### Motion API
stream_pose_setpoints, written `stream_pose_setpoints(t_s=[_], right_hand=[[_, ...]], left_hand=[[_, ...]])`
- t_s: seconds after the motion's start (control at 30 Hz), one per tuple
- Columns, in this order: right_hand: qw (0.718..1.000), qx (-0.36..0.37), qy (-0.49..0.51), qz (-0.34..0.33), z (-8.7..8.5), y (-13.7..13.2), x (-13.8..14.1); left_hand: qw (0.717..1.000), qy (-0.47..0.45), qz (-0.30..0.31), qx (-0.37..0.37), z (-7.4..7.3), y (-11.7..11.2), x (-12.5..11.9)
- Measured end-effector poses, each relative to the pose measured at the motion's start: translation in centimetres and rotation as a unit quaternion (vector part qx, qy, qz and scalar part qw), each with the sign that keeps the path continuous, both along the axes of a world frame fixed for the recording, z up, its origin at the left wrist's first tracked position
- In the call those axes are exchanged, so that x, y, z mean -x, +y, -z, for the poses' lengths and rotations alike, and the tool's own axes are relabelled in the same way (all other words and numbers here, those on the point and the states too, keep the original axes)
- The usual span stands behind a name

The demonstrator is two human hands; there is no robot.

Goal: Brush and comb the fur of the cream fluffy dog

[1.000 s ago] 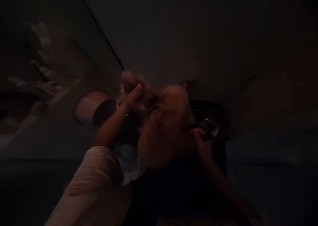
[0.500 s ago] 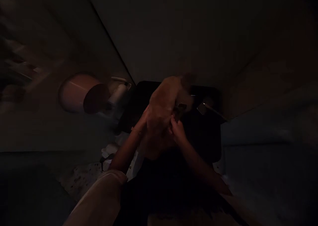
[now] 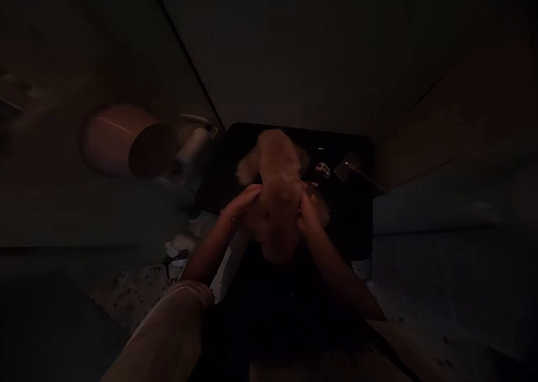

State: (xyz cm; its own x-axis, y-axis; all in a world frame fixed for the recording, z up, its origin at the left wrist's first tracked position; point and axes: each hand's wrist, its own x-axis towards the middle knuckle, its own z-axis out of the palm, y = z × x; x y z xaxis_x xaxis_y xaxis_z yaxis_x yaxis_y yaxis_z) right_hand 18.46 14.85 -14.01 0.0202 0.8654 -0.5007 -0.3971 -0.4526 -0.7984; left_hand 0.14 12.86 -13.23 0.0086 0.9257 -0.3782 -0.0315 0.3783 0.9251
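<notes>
The view is very dark. A small fluffy tan dog [image 3: 275, 163] stands on a black table [image 3: 353, 225], facing away from me. My left hand [image 3: 247, 201] presses against its left flank with the fingers curved round the fur. My right hand [image 3: 310, 211] clasps the other flank the same way. A dark clipper [image 3: 321, 170] lies on the table just right of the dog, beyond my right hand. A second flat tool [image 3: 345, 172] lies next to it. My light sleeve [image 3: 168, 337] shows at the lower left.
A pink bucket [image 3: 120, 141] lies on its side to the left of the table, with a white bottle [image 3: 191, 149] beside it. Speckled floor [image 3: 134, 295] with a small dark item shows below. Plain walls close in behind and to the right.
My right hand held the clipper by the dog before; the clipper now lies on the table. My left hand has come down from lifted fur. Both hands now clasp the dog's body.
</notes>
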Motion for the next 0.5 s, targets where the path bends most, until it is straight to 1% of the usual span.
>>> stream_pose_setpoints(t_s=[0.07, 0.13, 0.23, 0.3, 0.43, 0.5], right_hand=[[0.999, 0.019, 0.019, 0.023, -0.1, 0.5, -0.4], [0.999, 0.012, 0.036, 0.027, -0.1, 0.9, -0.6], [0.998, -0.001, 0.052, 0.017, 0.1, 1.3, -0.8], [0.998, 0.005, 0.054, 0.016, 0.4, 1.4, -0.9], [0.999, 0.005, 0.048, 0.010, 1.3, 1.2, -1.4], [0.999, -0.033, 0.020, -0.022, 1.7, 0.9, -1.7]], left_hand=[[0.999, -0.023, 0.027, 0.039, 0.4, 0.6, 0.4], [0.995, -0.040, 0.053, 0.068, 0.7, 1.1, 0.6], [0.992, -0.062, 0.077, 0.072, 1.1, 1.6, 0.7], [0.993, -0.071, 0.072, 0.060, 1.1, 1.6, 0.7], [0.996, -0.061, 0.037, 0.048, 1.0, 1.0, 0.8], [0.997, -0.061, 0.010, 0.041, 1.2, 0.5, 0.8]])
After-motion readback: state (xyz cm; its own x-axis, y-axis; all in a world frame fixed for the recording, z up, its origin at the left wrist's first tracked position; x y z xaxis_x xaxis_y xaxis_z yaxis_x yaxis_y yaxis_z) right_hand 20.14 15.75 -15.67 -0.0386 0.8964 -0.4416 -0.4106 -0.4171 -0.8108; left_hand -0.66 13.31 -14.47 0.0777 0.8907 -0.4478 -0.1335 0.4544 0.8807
